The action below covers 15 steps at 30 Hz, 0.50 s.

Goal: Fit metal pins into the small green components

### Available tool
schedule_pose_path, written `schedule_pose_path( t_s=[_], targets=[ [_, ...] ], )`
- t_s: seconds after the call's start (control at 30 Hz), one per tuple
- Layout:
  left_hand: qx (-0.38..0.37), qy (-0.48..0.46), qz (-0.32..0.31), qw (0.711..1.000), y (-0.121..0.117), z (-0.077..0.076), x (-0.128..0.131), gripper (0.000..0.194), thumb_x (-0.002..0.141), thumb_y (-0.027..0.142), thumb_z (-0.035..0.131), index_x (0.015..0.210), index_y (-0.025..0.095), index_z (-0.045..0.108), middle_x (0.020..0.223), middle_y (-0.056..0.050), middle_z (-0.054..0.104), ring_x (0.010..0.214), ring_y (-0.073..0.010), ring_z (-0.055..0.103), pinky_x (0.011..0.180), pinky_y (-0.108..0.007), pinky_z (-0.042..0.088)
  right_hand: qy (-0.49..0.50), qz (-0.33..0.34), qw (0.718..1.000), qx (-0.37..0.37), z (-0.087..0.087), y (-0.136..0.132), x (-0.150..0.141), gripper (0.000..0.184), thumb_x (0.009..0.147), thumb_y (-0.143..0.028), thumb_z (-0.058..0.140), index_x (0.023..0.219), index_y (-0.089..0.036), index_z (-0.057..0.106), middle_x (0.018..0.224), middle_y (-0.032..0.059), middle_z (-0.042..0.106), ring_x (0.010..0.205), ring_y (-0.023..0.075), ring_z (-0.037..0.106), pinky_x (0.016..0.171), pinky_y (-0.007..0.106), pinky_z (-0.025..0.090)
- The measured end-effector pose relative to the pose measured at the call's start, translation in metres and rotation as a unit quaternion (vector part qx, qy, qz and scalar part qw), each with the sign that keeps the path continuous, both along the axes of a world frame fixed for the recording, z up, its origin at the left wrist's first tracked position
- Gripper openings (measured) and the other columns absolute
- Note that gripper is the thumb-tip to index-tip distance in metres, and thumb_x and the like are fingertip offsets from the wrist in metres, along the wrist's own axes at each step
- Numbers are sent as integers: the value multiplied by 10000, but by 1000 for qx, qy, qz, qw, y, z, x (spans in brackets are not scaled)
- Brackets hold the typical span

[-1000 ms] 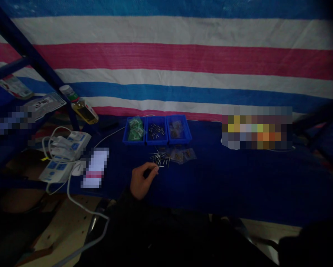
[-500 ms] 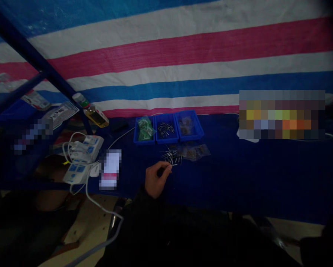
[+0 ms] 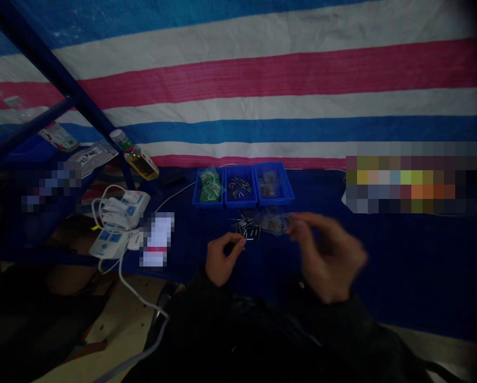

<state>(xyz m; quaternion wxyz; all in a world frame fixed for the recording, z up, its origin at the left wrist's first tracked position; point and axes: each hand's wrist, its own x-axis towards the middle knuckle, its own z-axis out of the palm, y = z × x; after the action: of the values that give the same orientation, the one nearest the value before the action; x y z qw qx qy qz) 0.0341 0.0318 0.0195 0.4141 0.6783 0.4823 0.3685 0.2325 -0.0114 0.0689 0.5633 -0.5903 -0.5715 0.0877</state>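
Note:
My left hand (image 3: pixel 222 259) is closed in a pinch at the front of a loose pile of thin metal pins (image 3: pixel 244 226). One slim metal pin (image 3: pixel 249 239) shows at its fingertips. To the right, my right hand (image 3: pixel 331 256) is partly blurred, thumb and forefinger drawn together at the right end of the clear plastic bags (image 3: pixel 273 223). Whether those fingers grip a bag cannot be made out. Brownish small parts show through the bags, which lie beside the pile.
Behind the pile stand a blue tray with green bags (image 3: pixel 210 186), one with metal pins (image 3: pixel 240 186) and one with clear bags (image 3: pixel 269 183). Leftward are a phone (image 3: pixel 158 239), a power strip with cables (image 3: pixel 120 223) and a bottle (image 3: pixel 136 157). A striped sheet (image 3: pixel 262 80) hangs behind.
My right hand has come into view from the right and reached the clear bags, covering their right end. My left hand keeps its pinch in nearly the same place.

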Motion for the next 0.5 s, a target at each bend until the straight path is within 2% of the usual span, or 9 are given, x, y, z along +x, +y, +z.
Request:
schedule_pose_path(
  t_s=[0.1,0.23,0.33,0.5],
  targets=[
    [0,-1,8,1000,1,-3,-1,163,951,311,637,931,177,728,762,-13,746,722,-165,706,727,-253,510,6,80,995,-52,-30,13,-16,160,1003,-281,577,1062,-217,712,862,30,711,769,185,680,752,342,554],
    [8,-11,22,1000,2,-6,-3,171,949,323,636,911,181,723,755,-10,732,721,-166,699,727,-254,513,-39,153,984,-83,-61,21,-30,135,987,-250,604,1071,-237,709,927,41,724,862,212,685,835,373,502],
    [5,-15,16,1000,3,-6,-4,170,950,319,633,906,180,721,760,-11,731,722,-166,696,737,-255,514,-65,170,980,-79,-69,21,-32,135,991,-214,590,1048,-246,709,995,48,738,931,221,688,853,375,484],
    [-2,-8,-8,1000,3,-5,-4,163,955,315,630,904,186,715,776,-8,731,727,-161,694,746,-253,507,-73,170,981,-63,-72,20,-31,128,1000,-200,581,993,-239,703,962,40,749,888,211,695,844,373,487]
  ],
)
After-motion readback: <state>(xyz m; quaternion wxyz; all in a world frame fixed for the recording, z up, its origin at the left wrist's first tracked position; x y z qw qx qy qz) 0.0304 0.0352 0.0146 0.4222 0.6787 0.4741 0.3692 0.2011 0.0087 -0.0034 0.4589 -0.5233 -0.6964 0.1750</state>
